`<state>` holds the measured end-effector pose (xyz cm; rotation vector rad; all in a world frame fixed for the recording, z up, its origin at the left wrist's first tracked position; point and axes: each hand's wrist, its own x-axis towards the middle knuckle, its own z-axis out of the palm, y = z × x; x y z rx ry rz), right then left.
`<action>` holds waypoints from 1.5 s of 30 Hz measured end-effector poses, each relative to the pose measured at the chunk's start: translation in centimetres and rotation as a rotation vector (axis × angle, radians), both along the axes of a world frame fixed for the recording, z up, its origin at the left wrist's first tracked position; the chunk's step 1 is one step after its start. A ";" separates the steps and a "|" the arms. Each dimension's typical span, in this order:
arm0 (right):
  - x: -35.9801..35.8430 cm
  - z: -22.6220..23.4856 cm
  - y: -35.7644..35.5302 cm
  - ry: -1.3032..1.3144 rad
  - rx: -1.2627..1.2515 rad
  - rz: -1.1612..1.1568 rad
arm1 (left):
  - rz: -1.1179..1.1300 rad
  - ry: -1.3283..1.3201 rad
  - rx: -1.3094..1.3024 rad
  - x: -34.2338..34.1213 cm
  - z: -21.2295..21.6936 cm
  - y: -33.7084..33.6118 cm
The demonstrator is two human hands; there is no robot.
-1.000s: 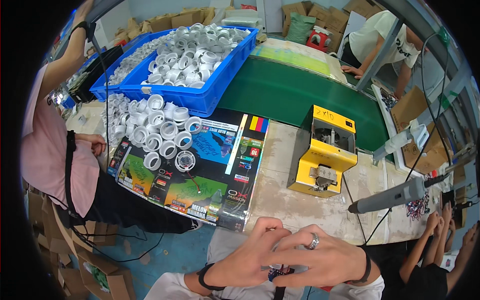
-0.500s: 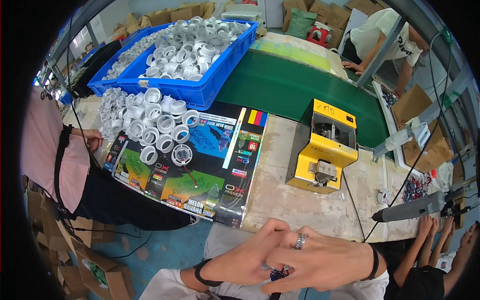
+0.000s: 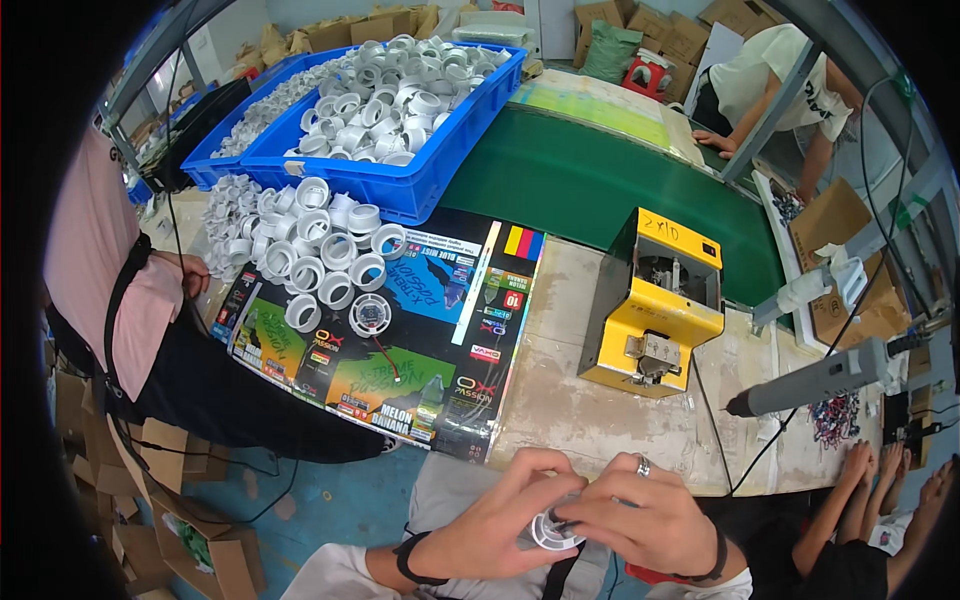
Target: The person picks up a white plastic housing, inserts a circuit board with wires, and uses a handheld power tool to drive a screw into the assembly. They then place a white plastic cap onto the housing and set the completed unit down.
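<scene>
Close to my body, below the table's front edge, my left hand [image 3: 500, 522] is closed round a white plastic ring [image 3: 553, 534], its open face turned up. My right hand [image 3: 645, 515], with a metal ring on one finger, is closed too. Its fingertips dip into the opening, and what they pinch there is hidden, though something small and dark shows inside. On the printed sheet [image 3: 480, 345] lies a white ring with a round insert [image 3: 370, 314]; a short red wire [image 3: 388, 358] leads from it. Beside it is a pile of white rings [image 3: 320, 240].
A blue crate [image 3: 425, 185] full of white rings stands at the back left. A yellow machine [image 3: 665, 310] occupies the table's right, near a hanging grey electric screwdriver [image 3: 810, 385]. Behind runs a green conveyor belt [image 3: 600, 165]. People stand left and far right.
My hands have turned and drawn apart slightly, so the white ring between them now shows. The view has shifted a little. The screwdriver hangs somewhat further left.
</scene>
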<state>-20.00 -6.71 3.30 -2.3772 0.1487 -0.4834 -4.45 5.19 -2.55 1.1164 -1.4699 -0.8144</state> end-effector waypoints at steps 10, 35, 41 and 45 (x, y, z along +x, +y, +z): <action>0.4 -1.0 1.9 -0.124 -0.193 -0.290 | 0.129 0.025 -0.111 -1.4 -1.5 0.2; -0.3 -1.1 1.6 -0.069 0.038 -0.260 | 0.279 -0.333 -0.429 -0.4 -0.5 -1.0; 0.0 -1.6 1.8 -0.055 -0.009 -0.229 | 0.286 -0.295 -0.423 0.0 -0.7 -0.9; 0.3 -1.6 2.3 -0.036 0.014 -0.285 | 0.260 -0.338 -0.407 0.5 -0.4 -1.0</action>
